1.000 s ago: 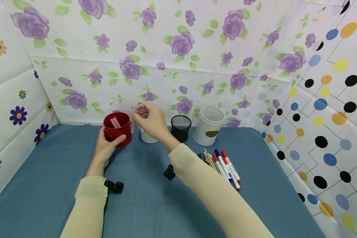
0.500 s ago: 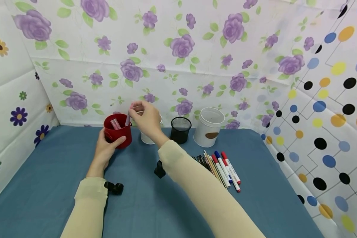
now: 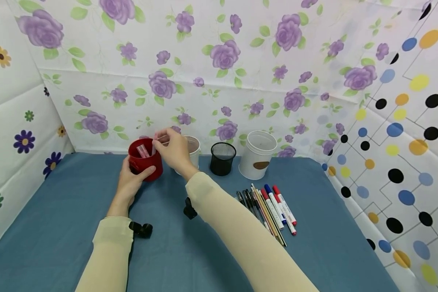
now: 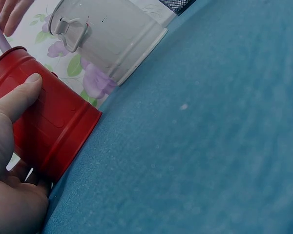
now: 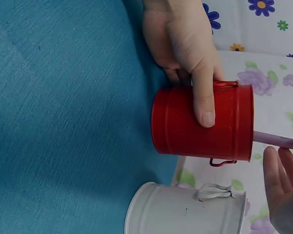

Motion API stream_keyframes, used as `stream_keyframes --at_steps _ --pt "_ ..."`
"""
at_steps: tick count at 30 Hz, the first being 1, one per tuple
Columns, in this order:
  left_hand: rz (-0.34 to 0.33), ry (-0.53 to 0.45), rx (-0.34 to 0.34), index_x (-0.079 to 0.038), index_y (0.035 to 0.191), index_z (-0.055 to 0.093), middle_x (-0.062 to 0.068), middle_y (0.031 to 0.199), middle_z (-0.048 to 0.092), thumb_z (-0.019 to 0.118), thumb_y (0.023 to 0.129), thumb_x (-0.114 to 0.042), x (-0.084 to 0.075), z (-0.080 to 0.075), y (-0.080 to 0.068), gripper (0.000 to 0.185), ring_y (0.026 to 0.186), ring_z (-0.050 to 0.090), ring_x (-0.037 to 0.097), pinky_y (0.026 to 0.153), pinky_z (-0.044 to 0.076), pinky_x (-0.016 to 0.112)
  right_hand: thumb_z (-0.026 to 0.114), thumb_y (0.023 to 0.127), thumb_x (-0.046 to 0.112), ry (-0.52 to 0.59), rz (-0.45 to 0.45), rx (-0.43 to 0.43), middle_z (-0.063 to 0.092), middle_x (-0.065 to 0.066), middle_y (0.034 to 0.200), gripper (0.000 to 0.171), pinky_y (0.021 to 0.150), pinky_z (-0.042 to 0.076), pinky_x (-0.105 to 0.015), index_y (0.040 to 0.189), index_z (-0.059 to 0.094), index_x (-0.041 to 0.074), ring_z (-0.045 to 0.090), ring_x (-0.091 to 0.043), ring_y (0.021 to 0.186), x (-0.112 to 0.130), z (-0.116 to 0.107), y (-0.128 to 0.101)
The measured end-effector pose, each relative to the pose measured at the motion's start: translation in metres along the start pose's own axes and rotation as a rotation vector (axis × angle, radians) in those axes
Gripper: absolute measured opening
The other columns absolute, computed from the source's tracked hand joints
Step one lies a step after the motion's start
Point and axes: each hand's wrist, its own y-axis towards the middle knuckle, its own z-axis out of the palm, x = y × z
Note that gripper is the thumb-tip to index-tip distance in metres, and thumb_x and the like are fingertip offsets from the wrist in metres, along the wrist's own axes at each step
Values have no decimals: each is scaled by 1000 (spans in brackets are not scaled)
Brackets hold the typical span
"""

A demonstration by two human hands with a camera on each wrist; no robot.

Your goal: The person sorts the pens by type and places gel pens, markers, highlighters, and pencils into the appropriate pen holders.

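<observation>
A small red metal bucket [image 3: 156, 164] stands upright at the left back of the table. My left hand [image 3: 127, 185] grips its side, the thumb lying across the front in both wrist views. Above the rim, my right hand [image 3: 174, 151] pinches the top of a pale purple pen-like stick [image 5: 271, 139]. The lower end of that stick is inside the bucket, hidden by the wall in the right wrist view. Pinkish sticks [image 3: 143, 151] lean in the same bucket; their exact kind is unclear.
Just right of the red bucket is a white metal bucket [image 3: 194, 151], partly behind my right hand. Further right stand a black mesh cup [image 3: 220, 162] and a taller white container [image 3: 253, 162]. Several pencils and black pens [image 3: 257, 202], with markers [image 3: 277, 202], lie on the blue cloth [image 3: 168, 251].
My right hand has moved left and down, bringing the purple stick from beside the red bucket over its rim and into it. The left hand keeps its hold on the bucket.
</observation>
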Motion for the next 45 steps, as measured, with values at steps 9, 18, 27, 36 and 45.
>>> stream_keyframes --at_steps 9,18,27,36,45 --pt "-2 -9 7 -21 172 9 9 174 23 81 96 -36 1 1 2 106 156 25 35 125 34 55 73 103 22 -27 17 67 78 -1 105 10 79 59 -16 110 71 15 73 -9 92 -3 2 -1" --pt "-3 -18 12 -20 172 9 10 174 23 81 97 -35 -2 3 3 105 156 25 35 125 34 55 74 102 19 -40 4 87 78 -2 108 16 82 59 -18 116 73 13 73 -11 93 -6 2 0" --pt "-3 -13 4 -22 172 9 9 174 24 81 96 -38 -2 3 1 106 155 26 33 124 36 56 70 104 15 -65 -71 171 78 -5 111 18 83 59 -19 121 73 10 74 -15 96 -2 -34 -6" --pt "-3 -11 -16 -22 172 12 9 173 26 82 95 -36 -1 2 -4 104 154 27 32 124 37 55 69 102 12 -211 -138 298 75 -5 109 17 85 60 -29 118 74 7 73 -18 96 -16 -96 -28" --pt "8 -1 -15 -21 172 13 9 173 26 81 96 -36 -1 2 -2 104 154 28 32 124 36 56 76 98 13 -329 -127 274 76 -3 94 14 79 60 -35 111 75 9 71 -16 83 -40 -145 -68"
